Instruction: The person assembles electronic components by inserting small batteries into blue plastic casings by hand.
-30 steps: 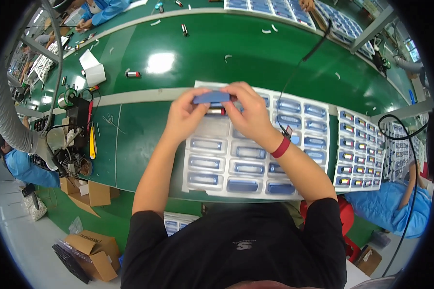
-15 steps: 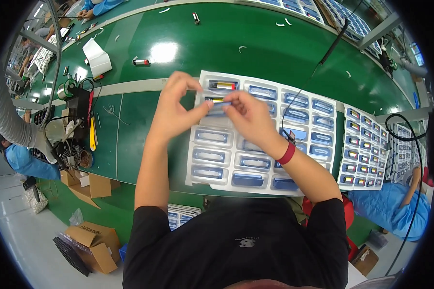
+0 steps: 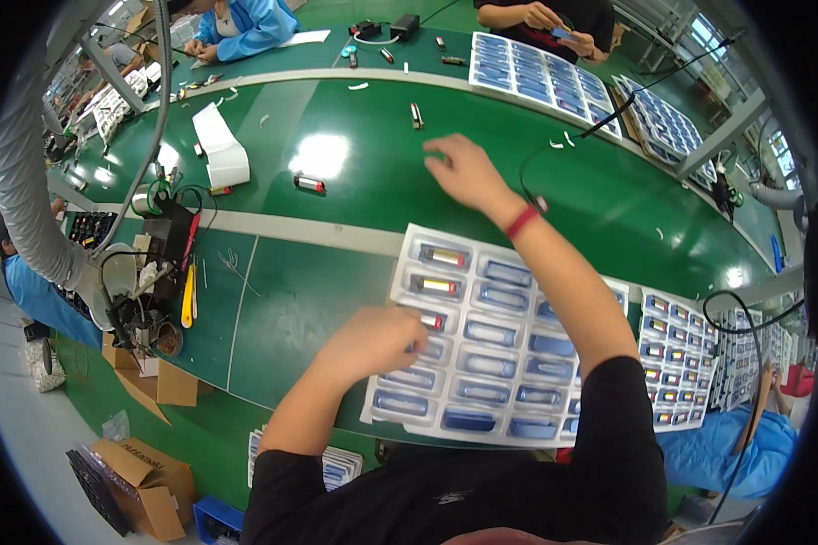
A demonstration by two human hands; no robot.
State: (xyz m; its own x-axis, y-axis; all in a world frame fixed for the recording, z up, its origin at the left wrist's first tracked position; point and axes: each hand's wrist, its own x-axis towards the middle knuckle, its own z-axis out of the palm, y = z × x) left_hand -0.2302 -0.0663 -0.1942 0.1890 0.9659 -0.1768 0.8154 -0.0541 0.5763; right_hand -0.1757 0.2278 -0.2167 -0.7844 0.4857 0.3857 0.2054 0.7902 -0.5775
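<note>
A long green workbench (image 3: 336, 118) gleams under overhead light, cardboard boxes (image 3: 145, 472) on the grey floor (image 3: 18, 427).

There is a single view, from a camera worn on the person's head, looking steeply down and forward over a green workbench (image 3: 336, 300). The wide fisheye lens bends the bench's edges into arcs and leaves a black rim around the round picture. The person's dark-sleeved shoulders fill the bottom edge, very near the lens, and both forearms run upward from there. The white tray (image 3: 482, 363) sits close, just below the centre. The left hand (image 3: 377, 341) is near the camera; the right hand (image 3: 463, 173) lies farther out, above the centre. Other workers show small along the top rim, across the bench.
</note>
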